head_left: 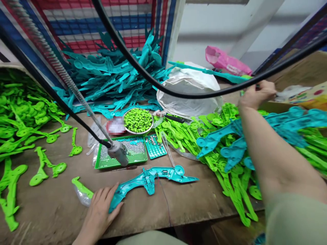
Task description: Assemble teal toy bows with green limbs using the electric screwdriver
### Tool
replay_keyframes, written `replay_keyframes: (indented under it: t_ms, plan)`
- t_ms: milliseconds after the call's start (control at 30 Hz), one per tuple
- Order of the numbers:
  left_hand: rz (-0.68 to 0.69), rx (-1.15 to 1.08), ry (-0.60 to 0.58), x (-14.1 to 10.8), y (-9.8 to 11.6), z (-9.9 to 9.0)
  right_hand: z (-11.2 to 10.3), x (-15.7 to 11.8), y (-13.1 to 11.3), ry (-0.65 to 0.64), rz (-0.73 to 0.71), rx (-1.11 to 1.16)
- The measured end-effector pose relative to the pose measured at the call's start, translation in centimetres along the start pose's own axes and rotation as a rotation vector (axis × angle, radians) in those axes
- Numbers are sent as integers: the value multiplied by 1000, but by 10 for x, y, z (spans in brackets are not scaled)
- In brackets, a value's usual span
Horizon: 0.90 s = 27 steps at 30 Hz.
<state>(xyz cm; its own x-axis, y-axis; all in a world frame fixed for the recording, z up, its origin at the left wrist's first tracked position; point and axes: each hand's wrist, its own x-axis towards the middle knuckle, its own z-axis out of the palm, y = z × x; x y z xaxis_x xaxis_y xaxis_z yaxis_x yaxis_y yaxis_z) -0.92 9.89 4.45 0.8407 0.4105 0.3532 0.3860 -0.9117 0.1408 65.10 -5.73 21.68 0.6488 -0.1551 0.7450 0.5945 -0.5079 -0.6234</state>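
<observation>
On the near part of the table lies a teal bow-shaped plastic shell (149, 179), its hollow inside facing up. A small metallic part sits in it, and a thin wire hangs from it towards the table edge. My left hand (101, 208) is closed around its left end, thumb on the near side. To the left of those fingers is a green curved plastic piece (85, 188) with clear plastic at it. My right hand (257, 94) is raised at the far right, fingers closed on the end of a long teal plastic piece (209, 71) with green bits, seen edge-on.
Teal shells (122, 73) are heaped at the back, green parts (22, 112) at left and more green parts (204, 146) at right. A green tray (121, 167), a bowl of green pieces (138, 132) and a white sack (190, 102) stand mid-table. A black cable (153, 83) crosses the view.
</observation>
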Motion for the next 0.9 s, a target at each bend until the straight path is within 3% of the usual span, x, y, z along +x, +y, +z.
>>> replay_keyframes:
  t_ms: [100, 300, 567, 667, 733, 833, 900]
  plan:
    - [6, 1, -16, -1, -1, 0, -8, 9, -14, 69, 97, -67]
    - [-23, -18, -30, 1, -4, -2, -36, 24, -21, 67, -44, -97]
    - [76, -105, 237, 24, 14, -36, -85, 37, -1, 142, -147, -177]
    - [64, -304, 307, 38, 38, -50, -110, 31, 5, 227, -181, -180]
    - [32, -511, 283, 53, 60, -55, -131, 19, 5, 268, -207, -171]
    - [-104, -958, 81, 93, 101, -56, -165, -8, -3, 301, -255, -156]
    - [-225, -1309, -71, 133, 128, -51, -187, -30, -11, 301, -317, -113]
